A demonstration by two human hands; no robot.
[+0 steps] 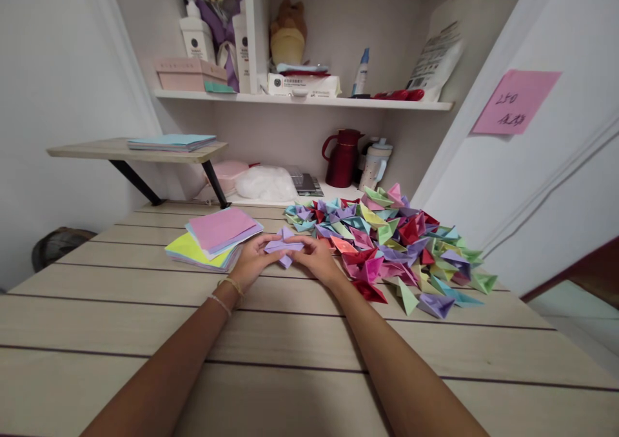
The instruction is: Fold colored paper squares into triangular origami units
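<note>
Between my hands is a folded piece of purple origami paper [284, 246], shaped like a cross with pointed ends above and below. My left hand [253, 256] grips its left side, thumb in front and fingers behind. On the opposite side my right hand [316, 258] pinches the paper the same way. Just left of my left hand lie stacks of square paper, a pink sheet [223, 229] on top of one and a yellow sheet [196, 251] on the other. A large pile of colourful folded paper boats [387, 243] spreads out to the right of my right hand.
The slatted wooden table [290, 334] runs under everything. A small raised shelf [91, 148] at the back left bears blue paper [171, 141]. Farther back stand a red jug [342, 158] and a light tumbler [375, 165], beside a white plastic bag [265, 184].
</note>
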